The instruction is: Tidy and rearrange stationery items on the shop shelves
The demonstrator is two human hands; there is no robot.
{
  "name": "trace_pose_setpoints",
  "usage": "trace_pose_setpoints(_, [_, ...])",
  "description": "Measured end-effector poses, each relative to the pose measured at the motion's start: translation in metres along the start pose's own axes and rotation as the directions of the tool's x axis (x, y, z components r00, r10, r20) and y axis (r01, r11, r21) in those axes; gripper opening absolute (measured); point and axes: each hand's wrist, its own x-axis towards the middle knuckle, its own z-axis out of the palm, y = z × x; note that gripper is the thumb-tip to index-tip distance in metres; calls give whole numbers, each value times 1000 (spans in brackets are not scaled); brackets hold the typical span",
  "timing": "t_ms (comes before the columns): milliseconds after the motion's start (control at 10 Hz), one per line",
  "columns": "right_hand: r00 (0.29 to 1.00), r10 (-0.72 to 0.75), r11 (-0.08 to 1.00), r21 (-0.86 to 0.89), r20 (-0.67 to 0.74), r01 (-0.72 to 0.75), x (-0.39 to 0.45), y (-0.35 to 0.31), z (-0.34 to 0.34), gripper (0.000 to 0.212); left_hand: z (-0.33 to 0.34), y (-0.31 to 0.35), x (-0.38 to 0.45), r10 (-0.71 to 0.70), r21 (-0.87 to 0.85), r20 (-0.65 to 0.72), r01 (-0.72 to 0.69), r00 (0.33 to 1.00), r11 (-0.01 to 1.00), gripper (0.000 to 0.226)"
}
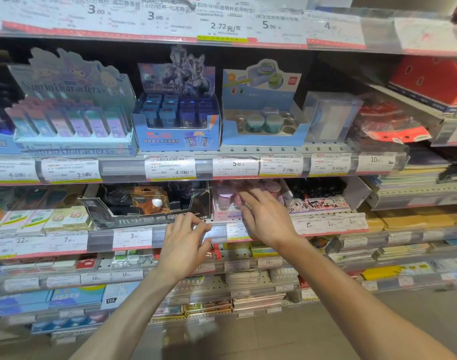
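The single head view looks forward and slightly down, close to the shelves [222,165] rising just beyond both outstretched hands.

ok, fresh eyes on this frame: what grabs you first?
Two bare forearms reaching in from the bottom: the left hand has its fingers on the shelf edge, the right hand reaches over the pink box of small pots. Above them, three blue display boxes stand in a row, the middle one, the dark blue box, standing out most.
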Motion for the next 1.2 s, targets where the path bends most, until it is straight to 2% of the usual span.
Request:
trace_pose_setpoints(400, [999,35,999,22,6,-35,-2,-2,3,28,-3,4,-1,-29,-8,6,29,1000,1000,27])
trace_pose_setpoints(700, [993,78,997,5,86,-79,-2,-9,-3,38,-3,5,-2,-26,-59,-12,26,1000,998,15])
trace_pose_setpoints(800, [989,72,997,18,127,-75,-5,-11,-6,47,-4,9,-2,-57,-83,11,58,998,995,19])
trace_pose_setpoints(900, [978,79,995,48,194,-90,-8,-14,-12,58,-10,13,-2,-119,-109,76,126,990,986,33])
trace_pose_setpoints(1000, [960,95,986,111,263,-128,-16,-14,-20,67,-19,22,-4,-154,-139,76,163,985,977,45])
trace_pose_setpoints(1100, [970,85,976,177,228,-127,-29,-9,-36,73,-46,41,-7,-215,-205,-40,203,976,958,49])
trace_pose_setpoints(1200, [987,139,966,208,84,-154,-53,3,-59,77,-72,68,-12,-244,-229,-213,194,946,954,51])
